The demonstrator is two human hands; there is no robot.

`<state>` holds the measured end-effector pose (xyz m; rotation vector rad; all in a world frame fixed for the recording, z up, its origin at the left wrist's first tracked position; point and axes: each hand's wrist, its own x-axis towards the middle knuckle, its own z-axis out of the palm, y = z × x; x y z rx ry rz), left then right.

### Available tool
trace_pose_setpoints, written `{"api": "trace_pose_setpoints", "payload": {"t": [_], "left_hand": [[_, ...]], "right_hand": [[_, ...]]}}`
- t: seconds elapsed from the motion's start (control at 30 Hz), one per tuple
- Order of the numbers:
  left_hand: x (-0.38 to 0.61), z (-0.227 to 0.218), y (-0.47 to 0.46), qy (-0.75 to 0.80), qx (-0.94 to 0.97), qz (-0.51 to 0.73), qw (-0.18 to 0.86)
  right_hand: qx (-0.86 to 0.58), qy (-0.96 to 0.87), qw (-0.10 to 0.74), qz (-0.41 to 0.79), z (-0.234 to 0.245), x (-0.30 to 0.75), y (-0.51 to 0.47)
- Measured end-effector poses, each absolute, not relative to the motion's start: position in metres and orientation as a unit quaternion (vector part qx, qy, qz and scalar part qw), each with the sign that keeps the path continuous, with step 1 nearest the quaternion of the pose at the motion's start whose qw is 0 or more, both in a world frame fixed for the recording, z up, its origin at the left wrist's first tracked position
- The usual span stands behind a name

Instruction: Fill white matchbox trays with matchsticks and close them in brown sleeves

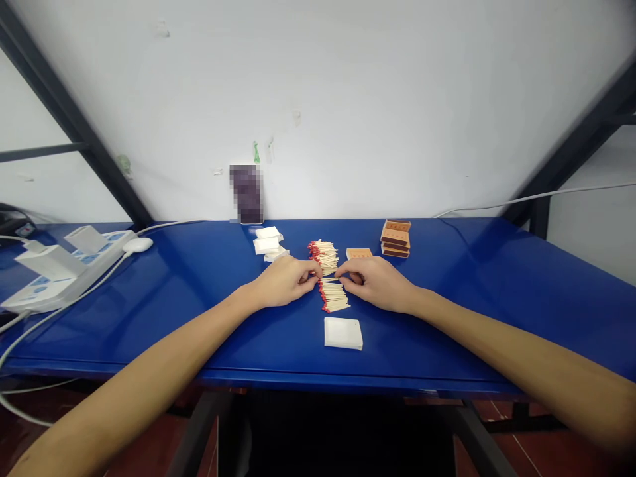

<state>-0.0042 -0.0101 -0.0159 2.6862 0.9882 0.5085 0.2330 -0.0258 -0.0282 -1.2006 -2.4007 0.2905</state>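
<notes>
From my remote seat I see the left hand [285, 281] at the red heads and the right hand [380, 283] at the bare ends of the matches [334, 297] midway along the blue worktop [472, 265], thumbs and fingers curled, though I can't tell whether either pinches a stick. An uneven sideways push could, I judge, skew the rows or scatter sticks toward the white box [343, 333].

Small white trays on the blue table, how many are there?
4 visible: one tray on the near side of the matches, and three overlapping in a pile beyond the left hand. More may be hidden in that pile.
</notes>
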Motion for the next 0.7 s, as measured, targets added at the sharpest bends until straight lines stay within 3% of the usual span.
{"api": "trace_pose_setpoints", "payload": {"t": [0.7], "left_hand": [[-0.0062,-0.0096,-0.0152,0.308,0.930,0.151,0.129]], "right_hand": [[-0.358,-0.900,0.213,0.131,-0.0241,0.2395,-0.0278]]}}
